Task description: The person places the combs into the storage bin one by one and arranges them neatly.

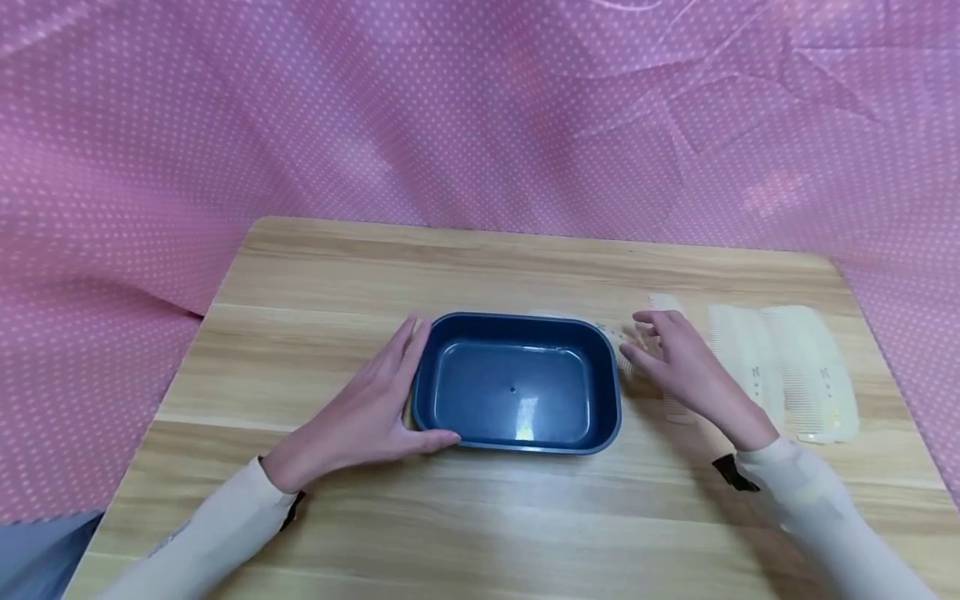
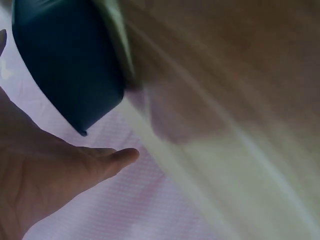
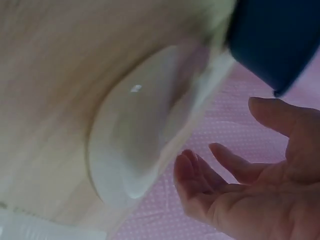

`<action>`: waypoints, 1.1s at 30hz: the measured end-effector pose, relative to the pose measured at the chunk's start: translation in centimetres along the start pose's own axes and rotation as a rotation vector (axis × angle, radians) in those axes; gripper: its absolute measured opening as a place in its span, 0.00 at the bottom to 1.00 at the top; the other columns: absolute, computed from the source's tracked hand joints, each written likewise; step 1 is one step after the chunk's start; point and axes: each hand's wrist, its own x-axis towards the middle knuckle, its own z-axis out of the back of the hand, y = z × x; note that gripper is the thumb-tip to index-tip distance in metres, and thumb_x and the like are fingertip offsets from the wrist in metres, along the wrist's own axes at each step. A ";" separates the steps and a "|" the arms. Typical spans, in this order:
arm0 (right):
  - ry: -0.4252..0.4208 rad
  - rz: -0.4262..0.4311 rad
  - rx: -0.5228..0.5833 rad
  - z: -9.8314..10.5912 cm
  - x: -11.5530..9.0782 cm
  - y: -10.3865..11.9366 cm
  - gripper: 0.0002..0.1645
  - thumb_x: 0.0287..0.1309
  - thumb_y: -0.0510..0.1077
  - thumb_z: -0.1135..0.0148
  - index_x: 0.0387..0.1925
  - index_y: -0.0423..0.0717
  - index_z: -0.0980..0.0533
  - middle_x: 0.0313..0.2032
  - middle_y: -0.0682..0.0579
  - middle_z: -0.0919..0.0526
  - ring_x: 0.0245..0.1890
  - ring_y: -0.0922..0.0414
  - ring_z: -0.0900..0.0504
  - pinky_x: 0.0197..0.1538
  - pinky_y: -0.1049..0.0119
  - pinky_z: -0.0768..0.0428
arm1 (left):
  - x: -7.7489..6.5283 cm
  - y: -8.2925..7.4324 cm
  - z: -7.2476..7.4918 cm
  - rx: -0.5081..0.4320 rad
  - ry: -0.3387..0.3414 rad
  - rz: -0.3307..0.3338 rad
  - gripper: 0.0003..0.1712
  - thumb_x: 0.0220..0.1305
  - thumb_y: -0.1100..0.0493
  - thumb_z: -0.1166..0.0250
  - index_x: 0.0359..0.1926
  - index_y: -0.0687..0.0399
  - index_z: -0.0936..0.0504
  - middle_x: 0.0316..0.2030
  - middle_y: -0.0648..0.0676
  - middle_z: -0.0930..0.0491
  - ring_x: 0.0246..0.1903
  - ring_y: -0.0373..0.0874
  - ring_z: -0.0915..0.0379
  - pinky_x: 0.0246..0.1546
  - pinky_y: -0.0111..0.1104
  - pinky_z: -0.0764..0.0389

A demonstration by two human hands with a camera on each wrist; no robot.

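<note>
A dark blue rectangular tub (image 1: pixel 517 447) sits on the wooden table with nothing inside. My left hand (image 1: pixel 367 408) lies along its left end, fingers straight by the wall and thumb at the near rim. To the right of the tub, my right hand (image 1: pixel 678 367) hovers with loosely bent fingers and holds nothing. Just under it lies a pale cream comb (image 1: pixel 663 302), partly covered by the hand. Another comb (image 1: pixel 618 343) shows between the tub and the right fingertips, its remainder hidden behind the tub. The right wrist view has a pale, glossy curved comb (image 3: pixel 125 135) beside that hand.
Two wide cream combs (image 1: pixel 813 375) lie side by side and overlapping at the table's right. The light wooden table (image 1: pixel 337 267) ends at a pink dotted cloth (image 1: pixel 450 125) hanging behind it and at both sides.
</note>
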 end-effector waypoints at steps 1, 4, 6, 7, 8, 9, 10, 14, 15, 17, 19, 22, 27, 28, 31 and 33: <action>0.016 -0.004 -0.026 -0.2 0.3 -0.1 0.36 0.79 0.46 0.34 0.73 0.25 0.32 0.67 0.23 0.29 0.65 0.28 0.26 0.65 0.30 0.26 | 0.0 0.1 -0.1 -0.030 0.010 0.016 0.82 0.54 0.11 0.35 0.89 0.41 0.71 0.88 0.57 0.67 0.85 0.58 0.60 0.74 0.65 0.39; 0.033 0.017 -0.078 -0.9 1.2 -0.4 0.34 0.76 0.41 0.32 0.71 0.23 0.30 0.65 0.24 0.27 0.64 0.30 0.26 0.66 0.32 0.26 | -0.1 0.5 -0.2 -0.101 0.024 0.032 0.82 0.54 0.13 0.31 0.89 0.39 0.73 0.88 0.57 0.65 0.85 0.56 0.61 0.75 0.65 0.39; 0.036 0.030 -0.098 -1.4 1.7 -0.4 0.30 0.74 0.38 0.30 0.69 0.24 0.28 0.60 0.26 0.24 0.59 0.33 0.24 0.63 0.35 0.23 | -0.1 0.8 -0.3 -0.126 0.031 0.029 0.82 0.54 0.14 0.30 0.89 0.38 0.74 0.88 0.55 0.64 0.85 0.53 0.61 0.75 0.64 0.40; 0.036 0.031 -0.108 -1.5 1.9 -0.5 0.29 0.73 0.36 0.30 0.67 0.25 0.27 0.58 0.27 0.23 0.57 0.34 0.22 0.61 0.36 0.22 | -0.2 0.9 -0.4 -0.131 0.032 0.029 0.82 0.54 0.14 0.30 0.89 0.38 0.73 0.88 0.55 0.64 0.85 0.52 0.62 0.75 0.64 0.41; 0.039 0.027 -0.116 -1.7 2.0 -0.4 0.28 0.72 0.36 0.29 0.66 0.25 0.26 0.55 0.29 0.22 0.54 0.35 0.21 0.58 0.37 0.21 | -0.2 0.9 -0.4 -0.133 0.034 0.029 0.82 0.55 0.15 0.30 0.89 0.39 0.72 0.88 0.54 0.64 0.85 0.52 0.62 0.76 0.63 0.41; 0.042 0.017 -0.112 -1.8 2.1 -0.3 0.27 0.71 0.35 0.29 0.66 0.26 0.25 0.52 0.31 0.20 0.52 0.37 0.20 0.57 0.39 0.20 | -0.2 1.0 -0.4 -0.130 0.036 0.032 0.81 0.55 0.15 0.30 0.89 0.39 0.72 0.88 0.53 0.63 0.85 0.51 0.62 0.76 0.63 0.41; 0.051 0.002 -0.103 -1.9 2.1 -0.2 0.27 0.71 0.35 0.29 0.65 0.26 0.25 0.49 0.33 0.19 0.49 0.38 0.19 0.55 0.40 0.19 | -0.2 1.0 -0.4 -0.129 0.039 0.034 0.81 0.55 0.14 0.30 0.89 0.39 0.71 0.88 0.52 0.63 0.85 0.50 0.63 0.76 0.63 0.42; 0.112 -0.086 -0.051 -2.0 1.9 0.2 0.28 0.73 0.37 0.31 0.66 0.26 0.29 0.40 0.40 0.17 0.40 0.44 0.19 0.47 0.46 0.20 | -0.3 1.2 -0.6 -0.145 0.056 0.033 0.79 0.57 0.16 0.30 0.90 0.38 0.70 0.88 0.50 0.64 0.86 0.50 0.65 0.76 0.63 0.43; 0.126 -0.115 -0.036 -2.0 1.8 0.3 0.28 0.74 0.37 0.31 0.66 0.26 0.30 0.40 0.40 0.17 0.39 0.44 0.19 0.46 0.48 0.20 | -0.3 1.2 -0.6 -0.152 0.063 0.030 0.78 0.58 0.16 0.31 0.90 0.37 0.70 0.88 0.50 0.65 0.85 0.51 0.65 0.76 0.63 0.43; 0.149 -0.166 -0.024 -2.1 1.6 0.4 0.27 0.74 0.40 0.31 0.64 0.27 0.29 0.39 0.41 0.18 0.39 0.45 0.20 0.45 0.51 0.21 | -0.4 1.3 -0.7 -0.170 0.080 0.030 0.76 0.59 0.17 0.31 0.90 0.36 0.69 0.88 0.50 0.66 0.85 0.52 0.64 0.76 0.63 0.42; 0.163 -0.210 -0.019 -2.2 1.5 0.5 0.25 0.73 0.42 0.31 0.60 0.29 0.27 0.40 0.41 0.18 0.40 0.45 0.21 0.46 0.51 0.21 | -0.5 1.3 -0.8 -0.189 0.100 0.037 0.75 0.61 0.17 0.32 0.89 0.34 0.70 0.88 0.50 0.67 0.85 0.53 0.63 0.76 0.63 0.42; 0.176 -0.224 -0.025 -2.8 1.7 -0.1 0.20 0.69 0.43 0.31 0.54 0.32 0.23 0.41 0.41 0.18 0.42 0.44 0.22 0.47 0.51 0.22 | -0.7 1.4 -0.9 -0.214 0.114 0.055 0.75 0.61 0.18 0.31 0.89 0.32 0.71 0.88 0.48 0.68 0.85 0.53 0.63 0.76 0.62 0.41; 0.182 -0.223 -0.013 -3.0 1.8 -0.5 0.13 0.67 0.43 0.34 0.46 0.39 0.22 0.39 0.46 0.21 0.42 0.46 0.24 0.46 0.53 0.24 | -0.8 1.5 -1.0 -0.246 0.109 0.061 0.75 0.62 0.20 0.30 0.89 0.31 0.72 0.88 0.46 0.67 0.85 0.51 0.62 0.75 0.61 0.39; 0.181 -0.218 0.006 -2.8 1.7 -0.4 0.12 0.69 0.44 0.35 0.46 0.39 0.23 0.38 0.46 0.22 0.41 0.46 0.24 0.45 0.53 0.24 | -0.7 1.5 -1.0 -0.250 0.106 0.059 0.75 0.62 0.20 0.30 0.89 0.31 0.72 0.88 0.45 0.67 0.85 0.51 0.61 0.75 0.61 0.38; 0.164 -0.204 0.091 -2.1 1.3 0.0 0.12 0.75 0.44 0.37 0.48 0.37 0.25 0.39 0.44 0.21 0.40 0.45 0.23 0.41 0.54 0.23 | -0.5 1.3 -1.1 -0.259 0.102 0.058 0.75 0.61 0.20 0.29 0.89 0.30 0.72 0.88 0.44 0.67 0.85 0.50 0.61 0.75 0.60 0.38; 0.142 -0.190 0.150 -1.4 0.9 0.4 0.15 0.80 0.44 0.39 0.53 0.34 0.25 0.43 0.39 0.18 0.43 0.44 0.21 0.41 0.55 0.21 | -0.3 1.2 -1.2 -0.261 0.102 0.062 0.76 0.61 0.20 0.29 0.88 0.29 0.72 0.88 0.44 0.67 0.85 0.50 0.61 0.75 0.61 0.38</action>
